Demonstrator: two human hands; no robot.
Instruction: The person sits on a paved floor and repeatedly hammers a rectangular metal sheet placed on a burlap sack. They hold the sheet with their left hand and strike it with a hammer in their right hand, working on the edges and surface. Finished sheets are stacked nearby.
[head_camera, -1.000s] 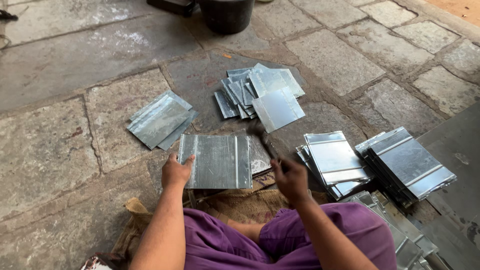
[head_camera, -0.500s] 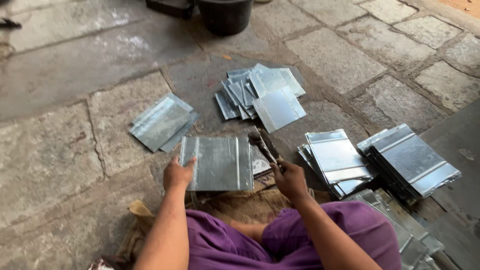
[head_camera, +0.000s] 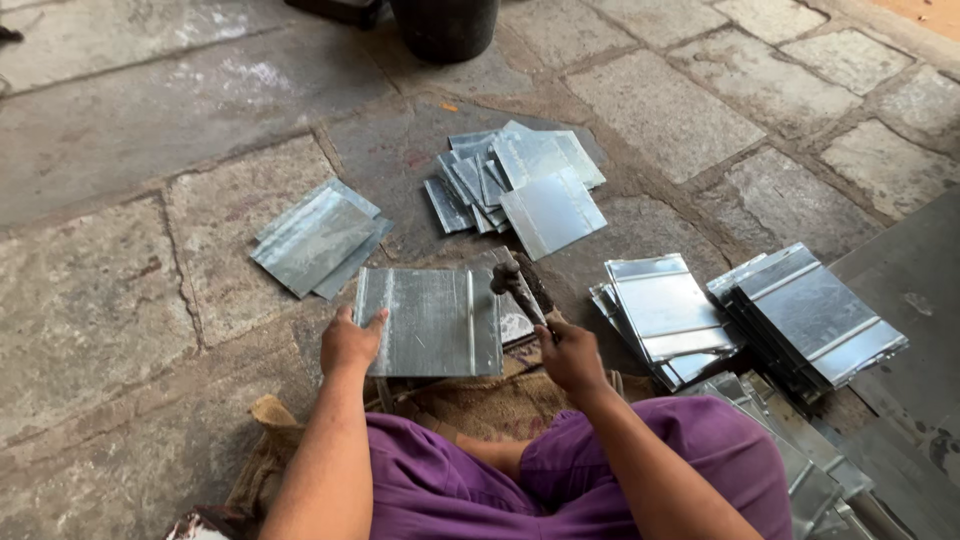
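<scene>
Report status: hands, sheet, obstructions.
Left hand pins metal sheet flat. Right hand grips hammer, head at sheet's right edge. Sheet stacks around, none on the sheet.

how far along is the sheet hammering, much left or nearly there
Looks partway. Done: stacks of ridged sheets lie by the right side. In hand: the left hand steadies a metal sheet while the right hand holds a hammer at its edge. Probably left: the flat sheets heaped beyond.
</scene>
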